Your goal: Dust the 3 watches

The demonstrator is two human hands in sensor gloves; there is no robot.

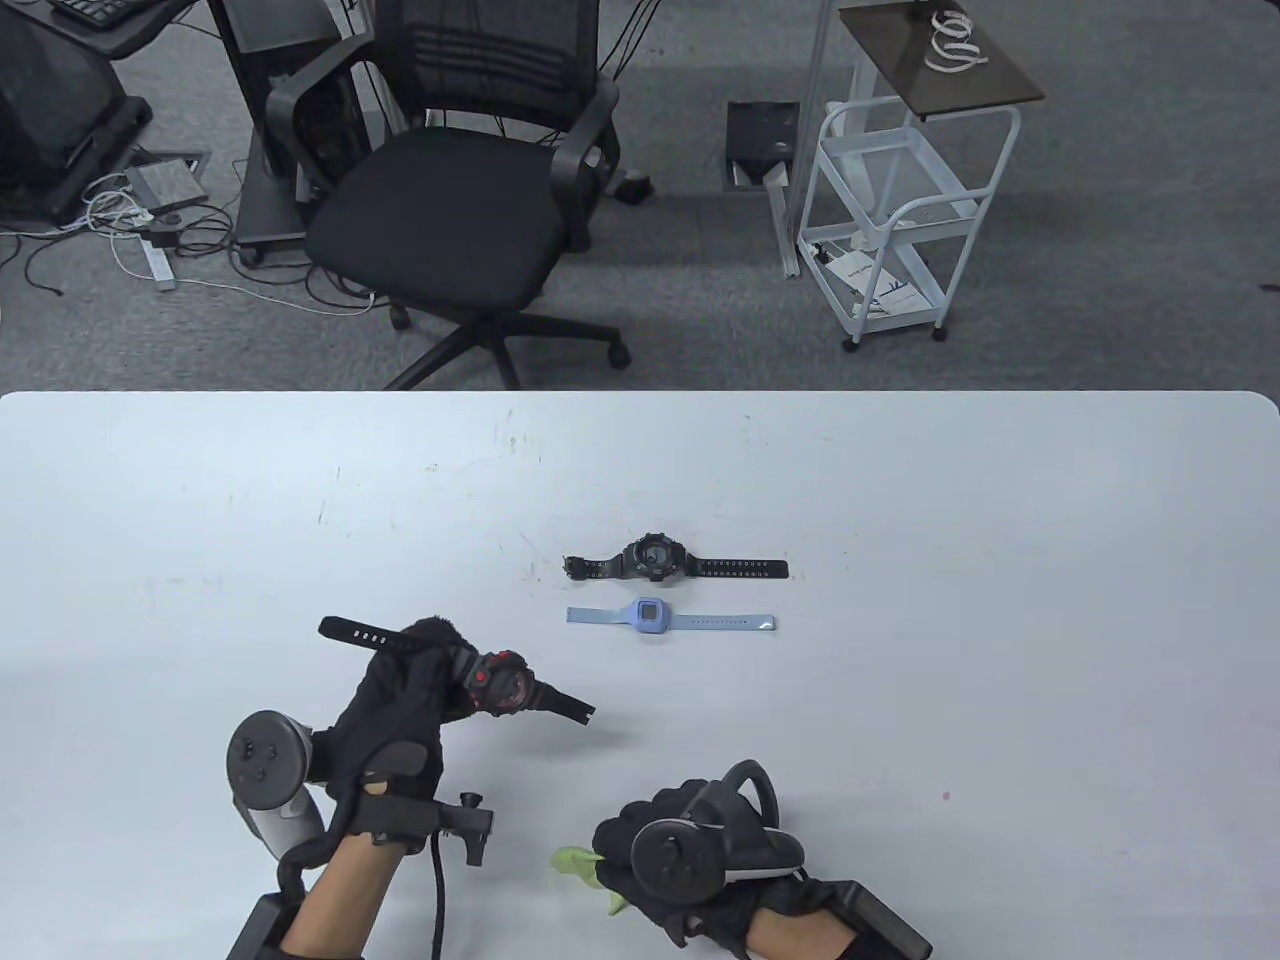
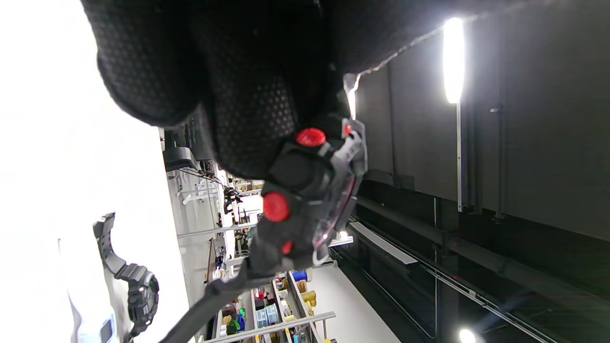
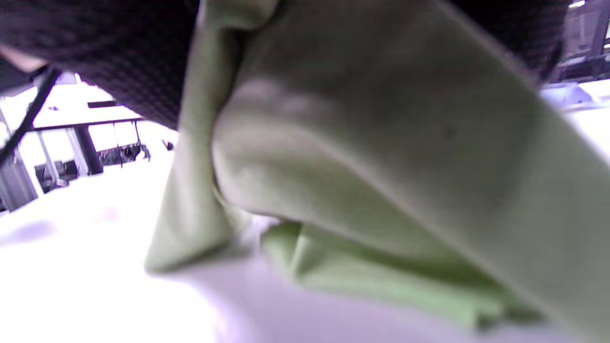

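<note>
The left hand (image 1: 395, 715) holds one black and red watch (image 1: 497, 684) up off the worktop (image 1: 1000, 600). Two more watches, black (image 1: 655, 557) and blue (image 1: 651, 616), lie beyond it. The right hand (image 1: 690, 850) grips one green cloth (image 1: 575, 863).

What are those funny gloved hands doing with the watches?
The left hand holds a black watch with red buttons up off the white table. The right hand grips a green cloth low at the table's near edge, apart from that watch. Two more watches lie flat in the middle: a black watch and, nearer the person, a light blue watch.
</note>
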